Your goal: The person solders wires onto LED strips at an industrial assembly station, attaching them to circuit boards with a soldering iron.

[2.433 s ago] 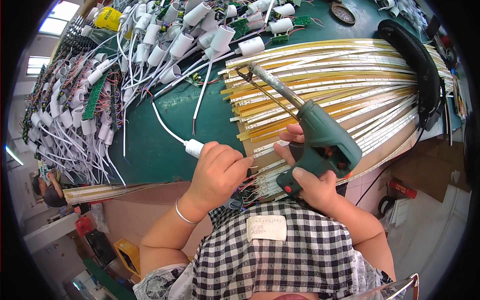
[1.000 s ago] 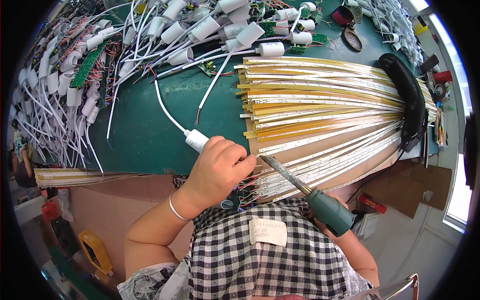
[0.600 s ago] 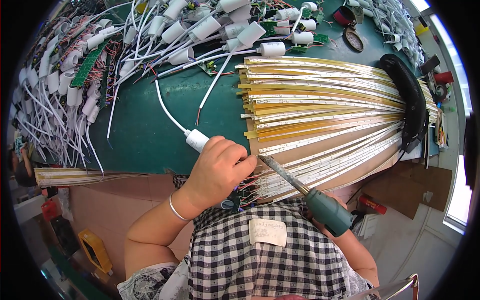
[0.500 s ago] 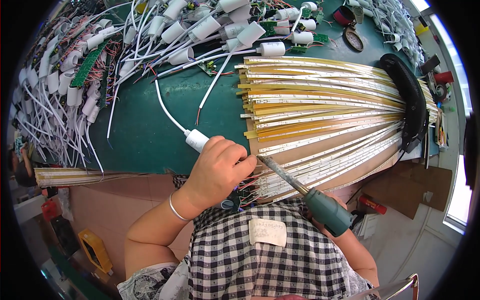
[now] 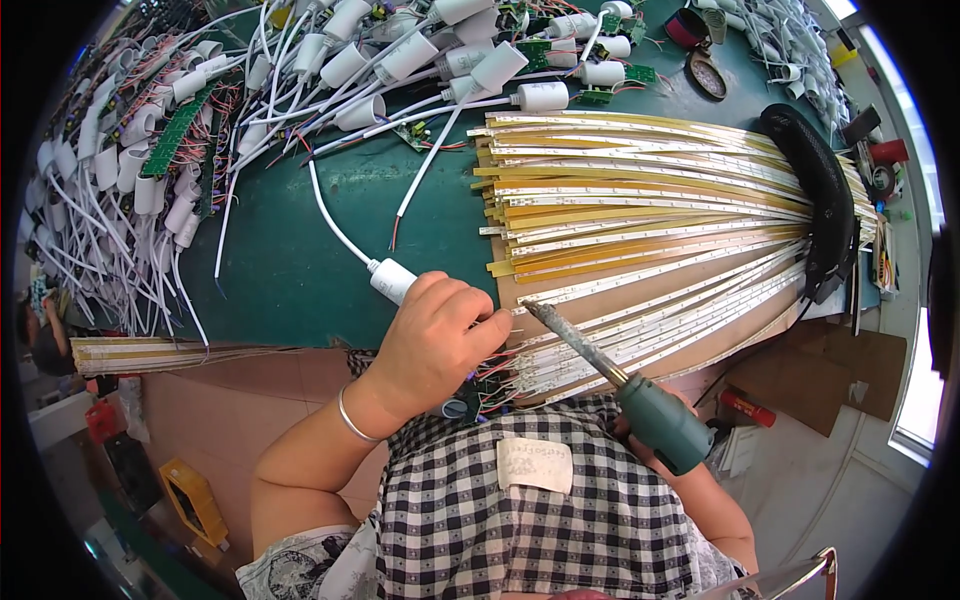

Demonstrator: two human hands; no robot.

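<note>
My left hand (image 5: 440,325) is closed, thumb and forefinger pinched together beside the near ends of the LED strips (image 5: 590,282). Out from under its fingers juts a white end cap (image 5: 392,281) with a white cable (image 5: 335,228) trailing away from me; whatever fine wire the fingertips pinch is hidden. My right hand (image 5: 640,445), mostly covered by the tool, grips a soldering iron (image 5: 660,425) with a dark green handle. The iron's tip sits at the end of one white strip, just right of my left fingertips. A small circuit board with wires (image 5: 490,385) shows below my left hand.
White caps with cables (image 5: 410,60) are heaped across the far side and left of the green table (image 5: 290,250). A black padded weight (image 5: 815,190) lies across the strips at the right. A round tin (image 5: 706,76) stands at the back. Cardboard (image 5: 760,262) lies under the strips.
The soldering iron's tip has shifted slightly right and away from me, off my left fingertips. My left hand and the end cap have hardly moved.
</note>
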